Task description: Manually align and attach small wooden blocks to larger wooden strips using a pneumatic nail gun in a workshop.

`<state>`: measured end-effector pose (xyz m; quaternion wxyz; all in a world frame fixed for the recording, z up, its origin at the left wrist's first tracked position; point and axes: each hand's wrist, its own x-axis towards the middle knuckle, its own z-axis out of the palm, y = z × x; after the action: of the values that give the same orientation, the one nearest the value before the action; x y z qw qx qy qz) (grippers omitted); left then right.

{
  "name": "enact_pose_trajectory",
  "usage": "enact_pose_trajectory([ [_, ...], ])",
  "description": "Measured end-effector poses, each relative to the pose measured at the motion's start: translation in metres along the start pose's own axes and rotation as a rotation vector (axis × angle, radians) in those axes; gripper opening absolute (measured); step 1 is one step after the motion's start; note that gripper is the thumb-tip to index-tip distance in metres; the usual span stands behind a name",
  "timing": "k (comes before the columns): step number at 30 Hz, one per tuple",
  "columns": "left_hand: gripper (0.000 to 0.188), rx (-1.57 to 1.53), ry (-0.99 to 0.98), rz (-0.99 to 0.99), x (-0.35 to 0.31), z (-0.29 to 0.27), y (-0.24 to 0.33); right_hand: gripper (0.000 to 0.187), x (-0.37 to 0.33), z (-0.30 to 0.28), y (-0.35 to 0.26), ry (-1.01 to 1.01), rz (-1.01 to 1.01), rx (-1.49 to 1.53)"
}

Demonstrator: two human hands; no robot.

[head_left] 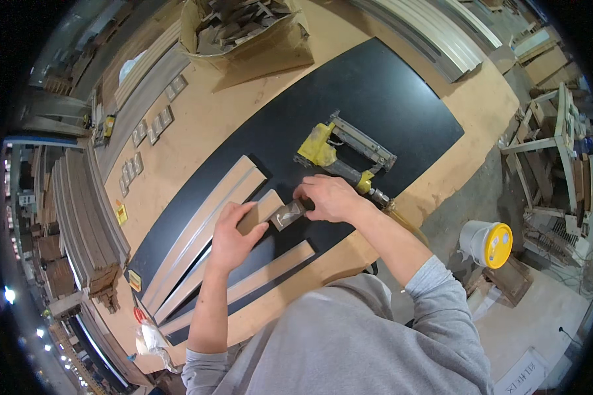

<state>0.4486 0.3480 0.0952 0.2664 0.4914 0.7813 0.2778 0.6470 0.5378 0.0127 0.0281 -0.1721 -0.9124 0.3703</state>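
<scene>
Near the middle, my left hand [234, 236] is closed round the end of a long light-wood strip [266, 203], thumb and fingers on opposite sides. Against that end sits a small grey-brown block [287, 215] with a pale mark on its face. My right hand [331, 199] pinches the block's far side; some of its fingertips are hidden. Two more strips lie alongside: a wider strip [234, 181] beyond my left hand and a narrow strip [277, 268] nearer to me. All rest on a black panel [402, 99]. Beyond my right hand lies a yellow nail gun [317, 146], its hose running under my forearm.
A cardboard box [263, 66] of offcuts stands at the back of the wooden table [211, 118]. Several small blocks [159, 125] lie along the far left. Stacked boards [85, 217] flank the left edge. A white bucket [476, 238] with a yellow lid stands right.
</scene>
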Motion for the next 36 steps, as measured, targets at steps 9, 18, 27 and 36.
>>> enact_pose_trajectory([
  [9, 0.046, 0.033, -0.047, 0.025, -0.004, 0.017, -0.015, 0.040, -0.001, 0.001, -0.001, -0.008, 0.015, 0.001],
  [18, 0.051, 0.199, -0.022, 0.007, -0.011, 0.063, -0.027, 0.043, 0.000, 0.001, -0.003, -0.012, 0.034, 0.003],
  [27, 0.048, 0.287, 0.056, 0.137, -0.006, 0.068, -0.024, 0.043, -0.001, -0.001, -0.005, -0.007, 0.050, 0.033],
  [36, 0.051, 0.341, 0.010, 0.104, -0.008, 0.074, -0.024, 0.041, -0.001, 0.001, -0.003, 0.015, 0.032, 0.025],
])
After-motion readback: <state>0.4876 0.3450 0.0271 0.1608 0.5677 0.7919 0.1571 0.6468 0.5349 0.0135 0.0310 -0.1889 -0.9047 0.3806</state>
